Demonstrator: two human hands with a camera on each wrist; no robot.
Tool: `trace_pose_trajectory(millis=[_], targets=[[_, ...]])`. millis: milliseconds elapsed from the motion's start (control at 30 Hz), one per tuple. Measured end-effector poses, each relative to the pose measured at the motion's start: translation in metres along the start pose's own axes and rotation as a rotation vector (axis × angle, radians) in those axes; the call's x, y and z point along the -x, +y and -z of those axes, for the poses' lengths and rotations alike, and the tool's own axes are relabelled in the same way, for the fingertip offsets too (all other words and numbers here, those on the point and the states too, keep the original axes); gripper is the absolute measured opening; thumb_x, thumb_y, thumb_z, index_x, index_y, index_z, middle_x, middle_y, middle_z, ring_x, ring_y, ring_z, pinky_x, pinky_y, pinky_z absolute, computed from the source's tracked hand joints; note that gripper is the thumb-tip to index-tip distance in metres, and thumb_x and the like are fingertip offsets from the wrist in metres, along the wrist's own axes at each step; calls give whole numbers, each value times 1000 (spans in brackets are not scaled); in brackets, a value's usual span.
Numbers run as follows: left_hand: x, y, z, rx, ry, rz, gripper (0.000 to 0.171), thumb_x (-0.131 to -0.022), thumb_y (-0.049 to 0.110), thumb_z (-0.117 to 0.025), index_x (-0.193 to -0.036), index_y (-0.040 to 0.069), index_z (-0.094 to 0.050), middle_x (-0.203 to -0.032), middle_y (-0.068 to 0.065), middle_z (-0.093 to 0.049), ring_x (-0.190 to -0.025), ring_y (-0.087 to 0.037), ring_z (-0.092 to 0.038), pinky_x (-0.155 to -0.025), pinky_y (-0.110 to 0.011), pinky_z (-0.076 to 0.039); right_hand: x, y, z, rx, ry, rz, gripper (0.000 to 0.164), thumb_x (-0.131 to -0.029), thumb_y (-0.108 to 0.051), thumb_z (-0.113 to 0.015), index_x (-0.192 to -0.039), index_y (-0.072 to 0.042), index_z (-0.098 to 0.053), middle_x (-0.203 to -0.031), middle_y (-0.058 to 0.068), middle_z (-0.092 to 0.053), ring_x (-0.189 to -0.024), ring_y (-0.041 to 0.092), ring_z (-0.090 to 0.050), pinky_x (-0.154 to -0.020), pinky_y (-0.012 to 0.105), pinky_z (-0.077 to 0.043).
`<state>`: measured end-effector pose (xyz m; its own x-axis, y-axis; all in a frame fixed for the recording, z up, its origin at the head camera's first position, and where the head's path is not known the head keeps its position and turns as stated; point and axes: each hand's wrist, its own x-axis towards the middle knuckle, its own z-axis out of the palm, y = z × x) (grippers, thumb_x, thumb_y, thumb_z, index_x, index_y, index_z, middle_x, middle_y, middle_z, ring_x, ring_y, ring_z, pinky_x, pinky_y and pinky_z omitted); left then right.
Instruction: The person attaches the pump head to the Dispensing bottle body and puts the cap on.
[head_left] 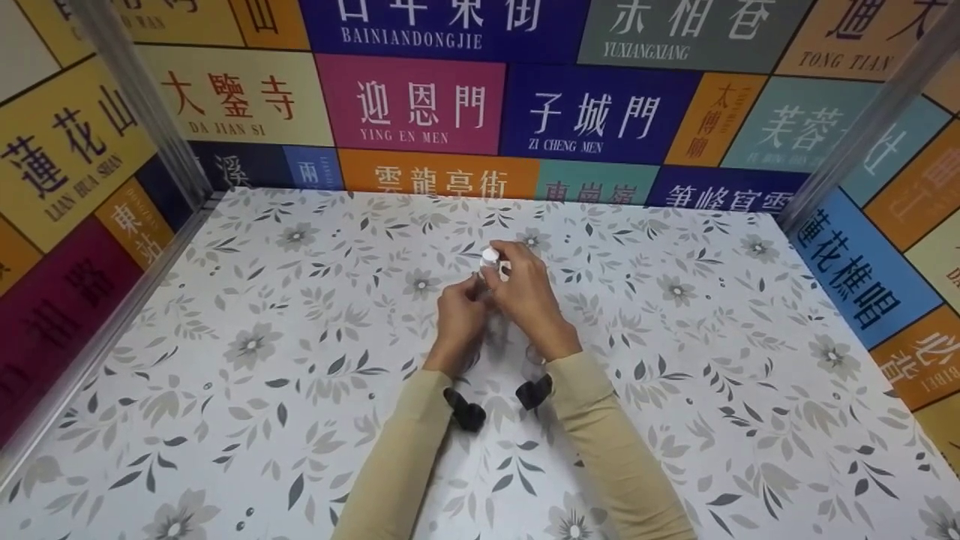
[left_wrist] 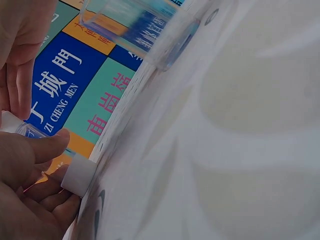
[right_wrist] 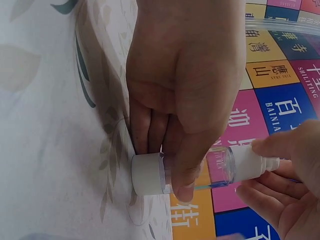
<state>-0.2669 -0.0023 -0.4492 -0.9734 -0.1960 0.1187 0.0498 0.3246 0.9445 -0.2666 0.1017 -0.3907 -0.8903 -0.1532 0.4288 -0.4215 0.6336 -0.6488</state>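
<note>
Both hands are on a small clear bottle [right_wrist: 217,170] that stands upright, its white base [right_wrist: 147,175] right at the tabletop. My left hand [head_left: 459,315] grips the lower part of the bottle, thumb across the clear body. Above it, my right hand [head_left: 529,292] pinches the white pump top [right_wrist: 247,162] between thumb and fingers. The head view shows a white end [head_left: 490,255] at the right fingertips, while the fingers hide most of the body. A clear plastic piece [left_wrist: 172,47] sits on the table by the right wrist.
A white tablecloth [head_left: 300,420] with grey flowers and leaves covers the table. Colourful panels [head_left: 412,105] with Chinese lettering rise at the back and sides. Clear posts [head_left: 142,97] stand at the far corners. Black wrist straps [head_left: 465,411] show at both sleeves.
</note>
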Motion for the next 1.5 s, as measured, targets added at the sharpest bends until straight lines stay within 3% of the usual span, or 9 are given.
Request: trace_pose_trajectory(millis=[167,467,700,800,967,1133,1200,1367,1500], targets=[[2,0,0,-31,6,-50,22,-88,-2,-62,-104,2,-77,-94,-13,-76,-78,-19,-59,-73,-31,-50,1,3,-1,-23,16,42,32,-92,-5,-66,-122,5,-63,-115,19,-66,-109,31,-66,-91,35,-57],[2,2,-1,75,-15,54,20,-91,1,-61,-102,7,-77,-90,-6,-73,-78,-14,-57,-72,-26,-48,0,1,0,-5,13,27,30,-92,-4,-67,-120,4,-64,-113,19,-67,-107,31,-67,-91,35,-57],[1,0,-1,7,4,13,25,-88,-1,-64,-108,6,-77,-95,-9,-75,-81,-16,-56,-76,-30,-48,1,1,0,-17,10,29,33,-90,-3,-69,-121,5,-63,-116,20,-66,-110,32,-66,-92,35,-57],[2,0,-1,29,1,27,25,-88,0,-64,-108,7,-77,-97,-8,-76,-82,-15,-57,-78,-30,-49,1,1,-1,-13,2,27,32,-90,-3,-68,-121,4,-64,-116,20,-66,-109,31,-67,-92,35,-56],[2,1,-1,100,3,37,21,-87,-1,-64,-101,5,-78,-87,-3,-71,-79,-15,-56,-73,-26,-47,0,1,0,-13,7,18,29,-91,-3,-68,-119,4,-64,-114,19,-66,-108,31,-67,-92,35,-57],[0,0,0,29,5,-31,17,-86,-2,-62,-93,3,-76,-71,0,-60,-68,-15,-50,-63,-24,-40,0,1,0,-25,9,26,30,-92,-5,-69,-120,4,-64,-113,19,-66,-108,31,-66,-91,36,-57],[0,-1,1,-21,4,-52,20,-87,-3,-61,-98,3,-77,-73,-3,-65,-68,-16,-50,-62,-24,-39,0,1,0,-23,11,35,31,-91,-6,-69,-120,4,-64,-113,19,-66,-108,31,-67,-90,36,-57],[1,-2,2,-29,-10,-26,29,-88,-3,-62,-113,4,-75,-96,-13,-76,-74,-16,-54,-66,-25,-43,0,2,-1,-11,26,55,31,-90,-5,-70,-119,4,-65,-114,20,-67,-108,32,-67,-90,37,-57],[0,0,0,10,-1,-2,23,-88,0,-64,-107,5,-77,-92,-10,-75,-76,-15,-55,-70,-27,-46,0,2,0,-19,27,46,27,-91,-5,-69,-117,3,-66,-112,19,-68,-107,31,-68,-90,36,-57]])
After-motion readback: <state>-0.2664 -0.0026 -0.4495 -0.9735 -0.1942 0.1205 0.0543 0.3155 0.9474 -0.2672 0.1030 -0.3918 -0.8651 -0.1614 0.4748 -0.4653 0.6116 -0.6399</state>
